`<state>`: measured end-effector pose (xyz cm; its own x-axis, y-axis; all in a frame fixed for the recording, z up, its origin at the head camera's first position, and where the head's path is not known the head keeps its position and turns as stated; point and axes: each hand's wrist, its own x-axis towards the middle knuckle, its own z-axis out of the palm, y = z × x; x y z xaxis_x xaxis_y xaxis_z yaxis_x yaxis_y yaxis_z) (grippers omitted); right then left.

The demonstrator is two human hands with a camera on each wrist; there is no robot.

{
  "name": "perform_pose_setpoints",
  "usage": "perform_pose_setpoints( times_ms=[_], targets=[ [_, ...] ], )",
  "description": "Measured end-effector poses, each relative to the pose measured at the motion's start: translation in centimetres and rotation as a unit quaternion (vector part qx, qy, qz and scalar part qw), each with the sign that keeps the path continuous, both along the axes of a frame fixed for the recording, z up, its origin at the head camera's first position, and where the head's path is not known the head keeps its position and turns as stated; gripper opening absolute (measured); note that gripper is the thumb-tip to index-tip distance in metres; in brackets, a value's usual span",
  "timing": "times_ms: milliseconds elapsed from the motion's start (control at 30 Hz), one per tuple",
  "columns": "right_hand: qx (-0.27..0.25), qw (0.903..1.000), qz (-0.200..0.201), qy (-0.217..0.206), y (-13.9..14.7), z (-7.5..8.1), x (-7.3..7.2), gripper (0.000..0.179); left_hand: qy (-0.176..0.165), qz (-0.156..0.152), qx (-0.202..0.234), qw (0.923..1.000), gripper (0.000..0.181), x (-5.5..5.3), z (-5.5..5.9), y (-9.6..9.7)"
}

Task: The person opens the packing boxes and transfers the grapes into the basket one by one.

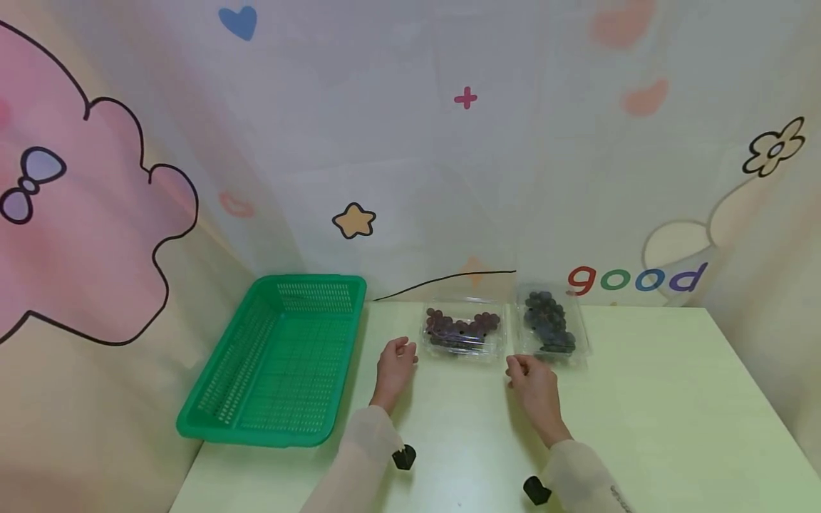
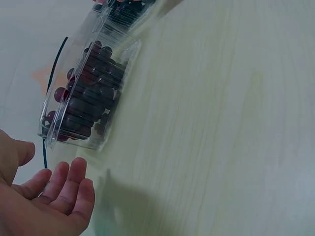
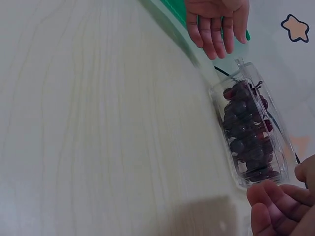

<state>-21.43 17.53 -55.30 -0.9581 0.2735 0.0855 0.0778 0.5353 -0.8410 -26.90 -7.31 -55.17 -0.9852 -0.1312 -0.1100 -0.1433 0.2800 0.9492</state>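
Note:
A clear plastic box of dark red grapes (image 1: 463, 331) rests on the table at the foot of the backdrop. To its right stands a second clear box, of darker, almost black grapes (image 1: 548, 324). My left hand (image 1: 395, 370) hovers just left of the first box, fingers loosely bent and apart from it in the left wrist view. Close to the near edge of the second box is my right hand (image 1: 537, 390), its fingers softly curled with nothing held. In the right wrist view, its fingertips (image 3: 266, 191) overlap the end of the red grapes' box.
A green plastic basket (image 1: 340, 385) with slotted sides sits on the left part of the pale table (image 1: 680, 413). Behind the table hangs a printed backdrop (image 1: 410, 142). Small black pieces (image 1: 404, 457) show at both sleeve cuffs.

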Motion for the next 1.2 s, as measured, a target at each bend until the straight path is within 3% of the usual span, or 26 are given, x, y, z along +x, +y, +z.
perform_pose_setpoints(
  times_ms=[400, 767, 1000, 1200],
  targets=[
    [-0.083, 0.9927, -0.047, -0.074, -1.0, 0.3, -0.5, 0.042, -0.035, 0.001, 0.066, 0.9972, 0.042, -0.6, -0.5, 1.2],
    [-0.14, 0.9843, -0.075, -0.076, -2.0, -0.2, -1.1, 0.043, -0.035, 0.005, 0.093, 0.9951, 0.039, -0.7, -0.6, 1.5],
    [-0.243, 0.9634, -0.084, -0.075, -2.3, -0.4, -1.6, 0.041, -0.032, 0.01, 0.119, 0.9923, 0.032, -0.9, -1.1, 1.4],
    [-0.277, 0.9543, -0.073, -0.083, -2.3, 0.0, -2.0, 0.041, -0.047, 0.01, 0.155, 0.9868, 0.034, -1.0, -1.0, 1.1]
  ],
)
